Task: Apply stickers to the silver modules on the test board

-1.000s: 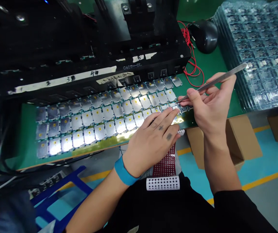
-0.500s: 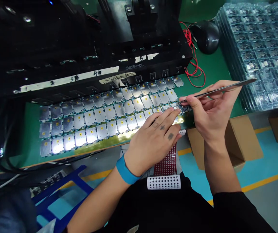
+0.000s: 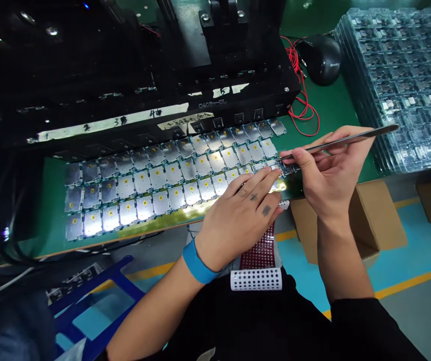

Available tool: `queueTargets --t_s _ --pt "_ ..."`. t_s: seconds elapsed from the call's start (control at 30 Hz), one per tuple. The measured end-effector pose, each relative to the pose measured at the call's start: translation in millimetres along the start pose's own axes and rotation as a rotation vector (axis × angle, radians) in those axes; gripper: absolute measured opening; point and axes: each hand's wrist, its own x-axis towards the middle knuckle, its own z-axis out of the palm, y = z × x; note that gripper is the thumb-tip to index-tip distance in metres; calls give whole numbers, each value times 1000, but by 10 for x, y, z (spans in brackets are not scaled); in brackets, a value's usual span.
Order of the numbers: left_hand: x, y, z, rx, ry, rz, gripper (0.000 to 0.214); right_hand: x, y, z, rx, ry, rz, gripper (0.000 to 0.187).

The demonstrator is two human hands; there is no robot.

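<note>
A black housing [image 3: 132,60] with rocker switches spans the rear of the green bench [image 3: 339,108]. A stack of clear trays [image 3: 407,90] is located at the right. Three rows of metal-faced boards [image 3: 173,173] lie before the housing. The left hand [image 3: 240,218] lies palm down, fingers extended over the right end of the front row; its grip cannot be determined. The right hand [image 3: 331,173] holds a slim metal tool [image 3: 350,138], tip at the exposed circuit board [image 3: 286,167] between both hands.
</note>
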Motion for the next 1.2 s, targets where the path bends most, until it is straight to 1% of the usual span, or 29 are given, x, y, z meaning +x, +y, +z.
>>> queueTargets --t_s 0.1,0.2,0.27,0.33,0.4,0.47,0.57,0.73,1.0,1.1,1.2 --pt "2 -20 -10 -55 0 -10 21 11 -9 -3 43 67 12 41" --pt "5 -62 -39 -174 57 -19 17 -13 -136 -9 125 155 -39 39" --pt "0 -88 -65 -299 126 -44 17 -74 -294 -8 180 156 -36 35" --pt "-14 -98 -98 -406 194 -86 15 -167 -468 2 231 131 -7 33" --pt "-38 -88 -140 -459 239 -118 14 -270 -608 22 269 118 -5 33" --pt "-65 -65 -189 -474 253 -130 15 -352 -684 50 288 110 -37 34" --pt "-104 -25 -260 -475 272 -139 17 -410 -707 87 282 100 -73 35" --pt "-146 11 -329 -458 318 -174 13 -408 -734 111 246 93 -86 33" --pt "-187 28 -412 -455 312 -191 12 -390 -782 154 297 81 -137 32" --pt "-200 18 -415 -449 327 -172 12 -386 -789 174 292 94 -129 32" --pt "-208 17 -416 -448 316 -182 13 -394 -798 184 314 100 -102 33"
